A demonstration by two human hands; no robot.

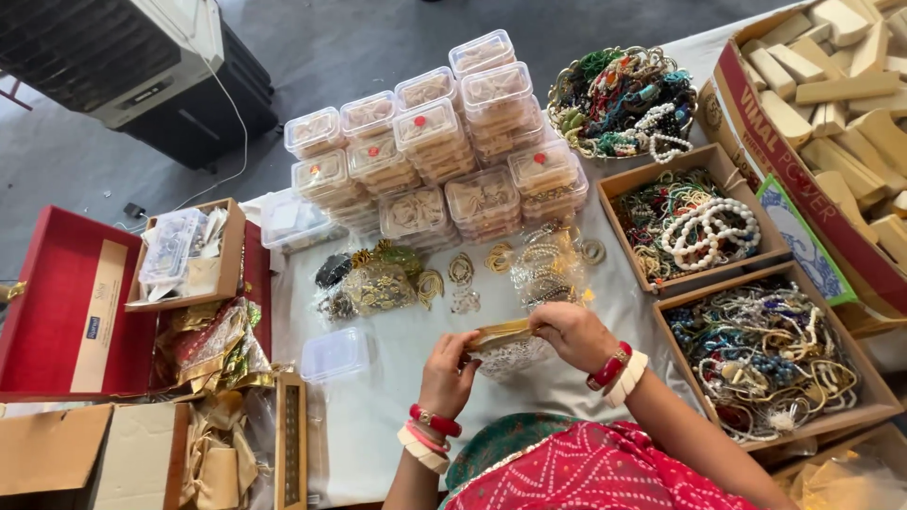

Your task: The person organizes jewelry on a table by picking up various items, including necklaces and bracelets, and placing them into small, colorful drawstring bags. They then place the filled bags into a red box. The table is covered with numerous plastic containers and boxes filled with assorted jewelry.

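**A:** ok so what's going on with the hands here? center of the frame, a bit low.

**B:** Both are on the same thing. The left hand (447, 370) and the right hand (570, 332) pinch a flat gold piece (501, 333) between them, one at each end. Fingers are curled in and clamped on it, thumbs tucked close. Right under it sits a clear packet (510, 359) with something silvery inside, resting on the white tablecloth (397, 406).

**A:** and the stuff around it?

**B:** Just above the hands there's a loose spread of gold jewellery (529, 260) lying on the cloth. Behind that, upper middle, stacks of clear plastic boxes (425, 156). To the left of the hands, 1 empty clear box (336, 353) sits on its own.

**A:** right side looks busy

**B:** Yeah, 2 cardboard trays there: the upper one (694, 219) has white bead strings in it, the lower one (770, 357) a tangle of mixed necklaces. Above them, a round basket (624, 102) full of beads. Far left, an open red case (57, 302).

**A:** bangles?

**B:** Red and white ones on both wrists.
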